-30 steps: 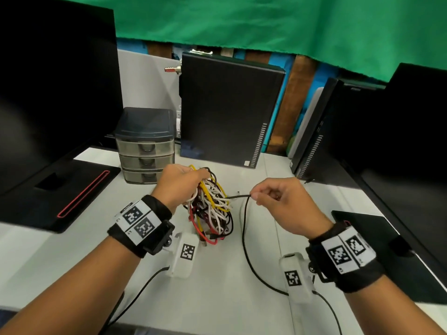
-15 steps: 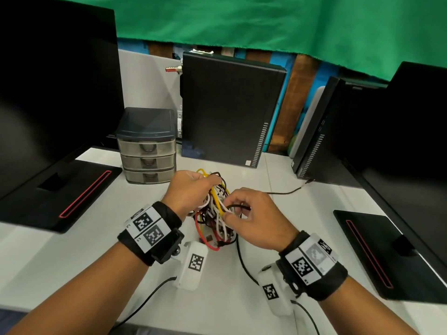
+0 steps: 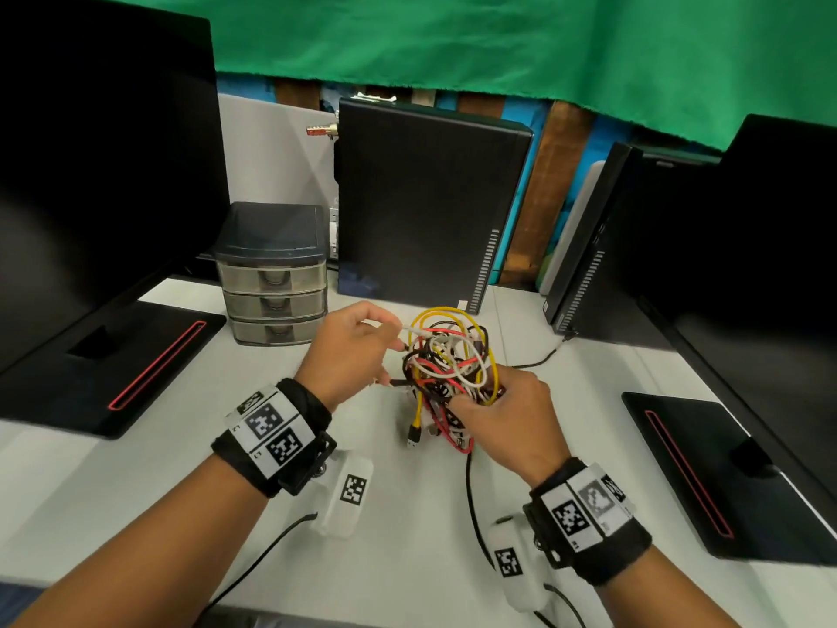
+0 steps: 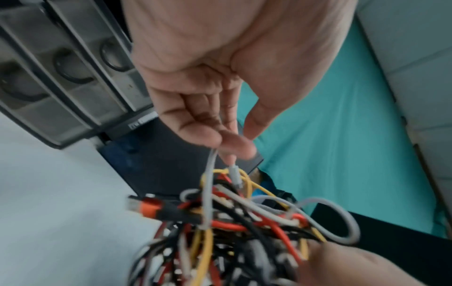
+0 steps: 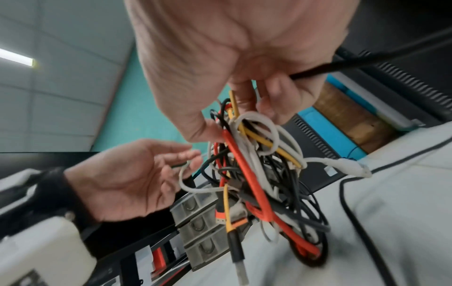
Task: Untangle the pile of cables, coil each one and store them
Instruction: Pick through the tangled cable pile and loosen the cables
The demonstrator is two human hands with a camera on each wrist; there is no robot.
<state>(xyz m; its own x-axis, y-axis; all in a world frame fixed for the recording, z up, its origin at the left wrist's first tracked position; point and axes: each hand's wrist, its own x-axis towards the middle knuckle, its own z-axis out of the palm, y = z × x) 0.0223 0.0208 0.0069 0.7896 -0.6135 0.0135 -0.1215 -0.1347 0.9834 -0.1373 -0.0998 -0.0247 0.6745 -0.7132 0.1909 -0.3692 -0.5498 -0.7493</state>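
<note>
The tangle of cables (image 3: 448, 360), yellow, red, white and black, hangs bunched above the white counter (image 3: 136, 482), gripped from its 5 o'clock side by the right hand (image 3: 507, 419), whose fingers curl round several strands. At the bundle's 9 o'clock the left hand (image 3: 348, 351) pinches a white cable (image 4: 208, 193) between thumb and fingertips. A small drawer unit (image 3: 274, 283) stands at 10 o'clock.
</note>
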